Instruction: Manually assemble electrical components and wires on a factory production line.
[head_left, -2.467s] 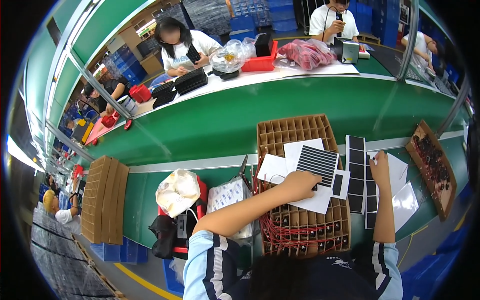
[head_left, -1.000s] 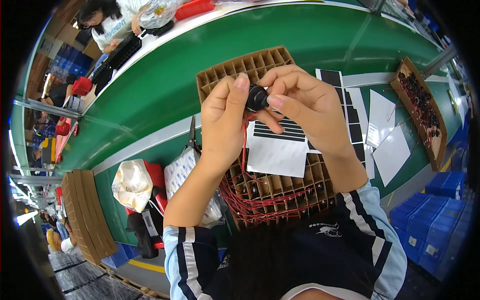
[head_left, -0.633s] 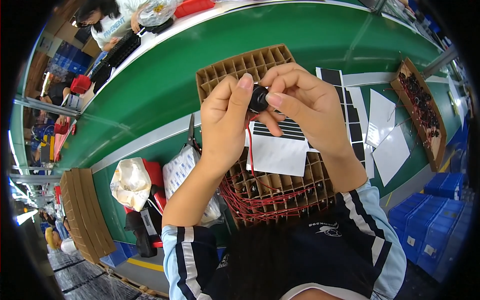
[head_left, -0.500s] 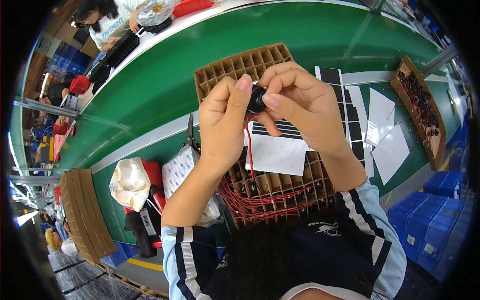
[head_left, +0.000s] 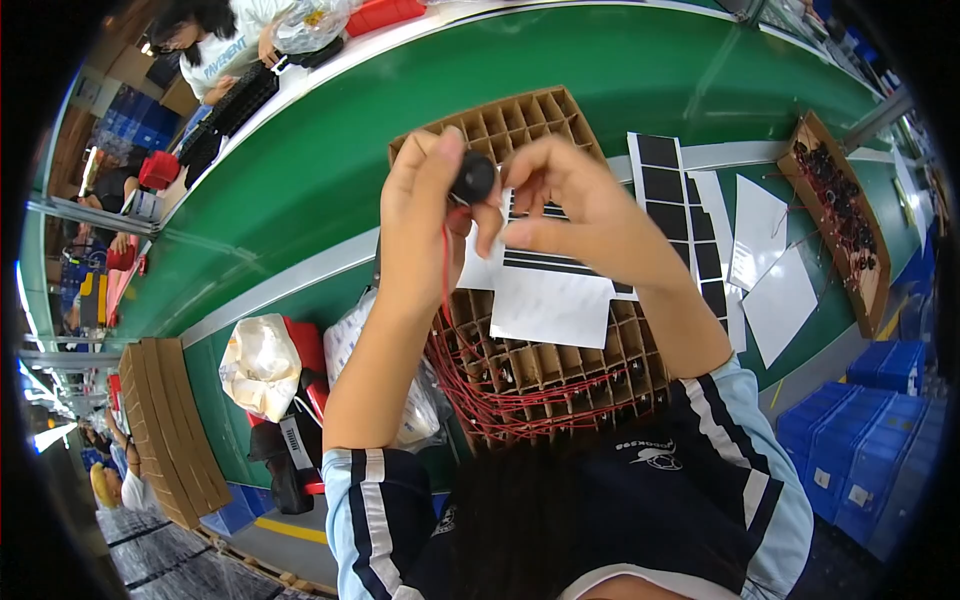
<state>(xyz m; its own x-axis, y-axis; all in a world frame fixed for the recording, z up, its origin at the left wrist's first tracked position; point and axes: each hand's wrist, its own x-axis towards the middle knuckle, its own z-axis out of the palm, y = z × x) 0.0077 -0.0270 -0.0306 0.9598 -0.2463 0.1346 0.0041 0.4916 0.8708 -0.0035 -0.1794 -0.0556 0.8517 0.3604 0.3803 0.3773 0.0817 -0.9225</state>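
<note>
Thumb and fingers of the left hand pinch the round black component over the partitioned cardboard tray; the right hand, loosely curled, looks empty beside it. Best to hold the casing, leaving its red wire slack.

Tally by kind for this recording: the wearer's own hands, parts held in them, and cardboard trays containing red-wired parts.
Left hand and right hand: 2
Held black part: 1
Divided tray and open tray: 2
Total: 5
</note>
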